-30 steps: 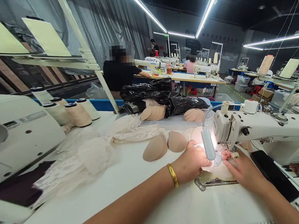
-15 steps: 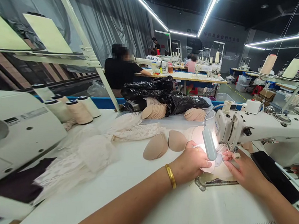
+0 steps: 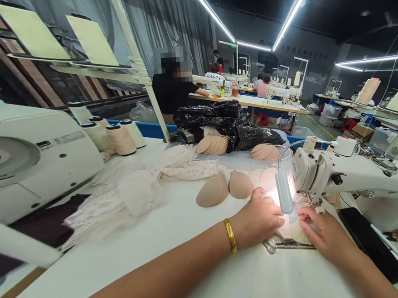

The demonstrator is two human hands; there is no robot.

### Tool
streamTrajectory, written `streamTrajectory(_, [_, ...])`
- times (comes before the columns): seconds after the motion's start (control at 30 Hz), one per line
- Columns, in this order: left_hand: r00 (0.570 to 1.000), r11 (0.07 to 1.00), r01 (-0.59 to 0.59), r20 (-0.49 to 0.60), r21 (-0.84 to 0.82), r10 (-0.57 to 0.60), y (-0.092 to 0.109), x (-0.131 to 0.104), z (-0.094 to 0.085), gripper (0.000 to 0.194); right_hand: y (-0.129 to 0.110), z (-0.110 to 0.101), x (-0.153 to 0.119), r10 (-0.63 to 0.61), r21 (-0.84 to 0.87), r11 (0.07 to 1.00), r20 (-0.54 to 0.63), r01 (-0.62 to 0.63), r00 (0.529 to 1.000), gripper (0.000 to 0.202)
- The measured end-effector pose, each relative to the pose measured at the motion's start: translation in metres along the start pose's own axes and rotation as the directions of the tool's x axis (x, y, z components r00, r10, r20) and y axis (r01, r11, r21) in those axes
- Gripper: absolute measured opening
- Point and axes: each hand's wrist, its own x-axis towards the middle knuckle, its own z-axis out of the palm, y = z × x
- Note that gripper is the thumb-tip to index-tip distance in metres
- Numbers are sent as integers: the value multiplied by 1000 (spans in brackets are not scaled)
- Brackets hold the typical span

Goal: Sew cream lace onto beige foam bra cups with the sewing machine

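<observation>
Under the lit lamp of the white sewing machine (image 3: 367, 169), my left hand (image 3: 260, 219) is closed on pale pink fabric (image 3: 283, 228), its fingers bent over the cloth. A gold bangle circles that wrist. My right hand (image 3: 322, 233) is just right of the cloth, below the needle area, its thumb and fingertips close together; whether they pinch anything is too small to tell. The grey lamp head (image 3: 284, 192) hides part of the fabric. Beige cup pads (image 3: 213, 191) lie to the left of my left hand, beside another beige pad (image 3: 240, 184).
Sheer lace fabric (image 3: 121, 200) spreads on the table's left, near thread cones (image 3: 120, 140). Black plastic bags (image 3: 210, 116) and more pads lie behind. A black phone (image 3: 371, 241) rests at the right. A person in black (image 3: 172, 89) sits at another table.
The view has shifted a little left, so most things appear further right. My left hand and the pink fabric sit slightly lower; my right hand's fingertips are slightly further from the cloth.
</observation>
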Motion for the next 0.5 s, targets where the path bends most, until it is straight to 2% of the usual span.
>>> streamTrajectory(0.13, [996,999,-35,-77,12,36,9,-4,4,25,-12,-4,1,-117,73,991,115,109,986,19])
streamTrajectory(0.23, [991,997,-72,-110,9,73,14,-7,5,23,-18,-4,1,-153,114,984,159,136,975,19])
streamTrajectory(0.37, [991,998,-69,-117,-11,67,17,-9,8,21,-16,0,1,-139,88,988,163,126,977,20])
streamTrajectory(0.5, [994,1000,-20,-107,4,20,11,-3,19,25,-11,6,3,-122,64,991,131,114,984,22])
